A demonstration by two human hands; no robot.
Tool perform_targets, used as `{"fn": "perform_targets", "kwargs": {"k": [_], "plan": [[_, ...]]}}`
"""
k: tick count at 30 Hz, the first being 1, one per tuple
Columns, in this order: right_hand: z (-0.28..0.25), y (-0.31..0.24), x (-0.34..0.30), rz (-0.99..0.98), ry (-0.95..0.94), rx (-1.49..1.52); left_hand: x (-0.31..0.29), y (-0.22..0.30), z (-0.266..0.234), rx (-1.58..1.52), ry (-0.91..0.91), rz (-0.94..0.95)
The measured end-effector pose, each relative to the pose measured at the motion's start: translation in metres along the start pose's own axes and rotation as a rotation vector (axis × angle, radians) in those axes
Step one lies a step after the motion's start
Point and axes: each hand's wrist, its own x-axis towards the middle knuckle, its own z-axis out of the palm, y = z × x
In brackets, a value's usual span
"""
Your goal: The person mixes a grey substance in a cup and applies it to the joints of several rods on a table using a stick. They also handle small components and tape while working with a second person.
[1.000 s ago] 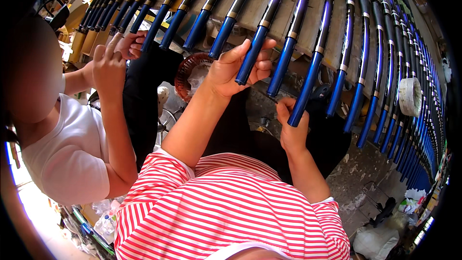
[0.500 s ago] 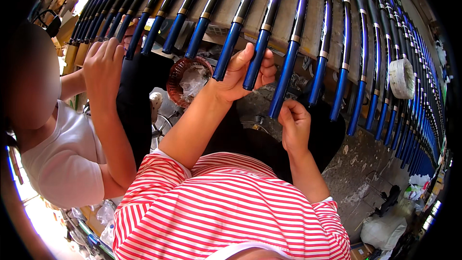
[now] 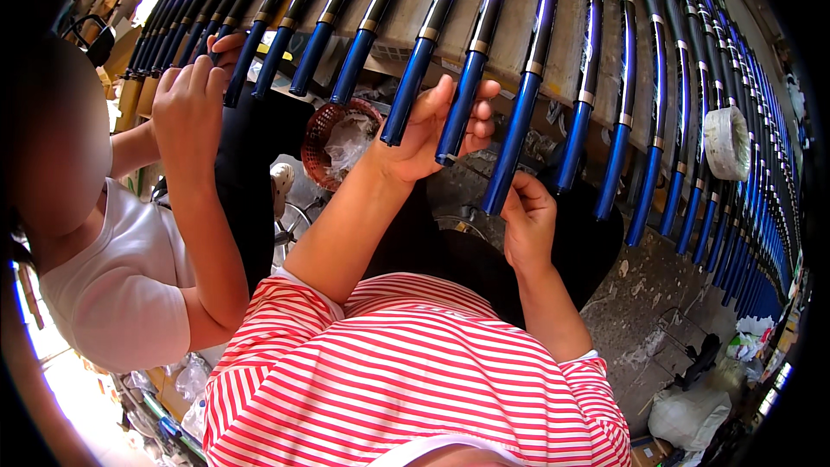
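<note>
Blue-ended fishing rods, dark purple and black with gold rings, lie side by side with their butts pointing toward me. My left hand (image 3: 432,134) is palm up behind one rod's blue end (image 3: 465,108). Its thumb lies on the left of that rod and the half-curled fingers come round the right side. A small pale bit shows at the butt's tip. Lower right, my right hand (image 3: 529,220) is closed in a pinch just beside the tip of the neighbouring rod (image 3: 510,147). Whatever that pinch may hold is hidden.
A wooden table (image 3: 519,26) carries the rods. A roll of whitish tape (image 3: 727,143) hangs around rods at the right. Below stands a red-brown basket (image 3: 316,151) with clear plastic inside. At my left a co-worker in a white shirt (image 3: 130,294) handles other rods.
My right hand has shifted slightly up and left. A pale bit now shows at the tip of the rod by my left hand. The right-hand rods have moved slightly, and the co-worker's hands have moved.
</note>
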Motion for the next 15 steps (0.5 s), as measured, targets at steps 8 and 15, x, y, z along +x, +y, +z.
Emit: {"fn": "perform_targets", "kwargs": {"k": [8,15], "plan": [[-0.002,-0.001,0.001,-0.026,-0.004,-0.037,0.002,0.001,-0.005,-0.063,-0.068,-0.038],[0.0,-0.001,0.001,-0.04,0.01,-0.027,0.003,0.005,-0.007,-0.099,-0.118,-0.061]]}}
